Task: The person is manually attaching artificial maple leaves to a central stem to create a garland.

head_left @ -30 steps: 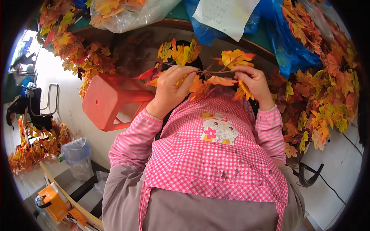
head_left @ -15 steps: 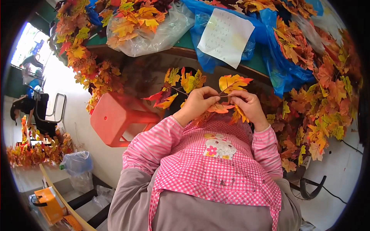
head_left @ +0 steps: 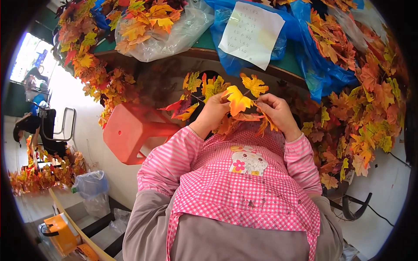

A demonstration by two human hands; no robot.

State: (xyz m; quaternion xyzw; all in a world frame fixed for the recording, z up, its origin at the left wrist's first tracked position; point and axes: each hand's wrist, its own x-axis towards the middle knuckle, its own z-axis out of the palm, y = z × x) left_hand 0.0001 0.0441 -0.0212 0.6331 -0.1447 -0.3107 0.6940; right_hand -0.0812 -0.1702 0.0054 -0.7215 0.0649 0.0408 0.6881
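Observation:
My left hand point(head_left: 213, 115) is closed on a garland of artificial maple leaves, fingers curled around its stem. A yellow-orange maple leaf point(head_left: 238, 101) lies in front of its fingertips and partly hides them. My right hand point(head_left: 280, 114) pinches the same garland at the other side, near a second yellow leaf point(head_left: 254, 85) that points away from me. More red, purple and yellow-green leaves point(head_left: 191, 81) stick out left of my left hand. Orange leaves hang below both hands, over my pink checked apron point(head_left: 244, 187).
Ahead is a green table edge point(head_left: 209, 45) with a clear plastic bag point(head_left: 170, 45), blue plastic bags point(head_left: 320, 74) and a handwritten sheet point(head_left: 250, 35). Leaf garlands point(head_left: 365, 126) hang at right. A red stool point(head_left: 126, 132) stands left; a person point(head_left: 28, 126) is at far left.
The leaf beyond my hands has turned, and a yellow leaf now shows between them. My hands have moved slightly apart. The view has shifted a little.

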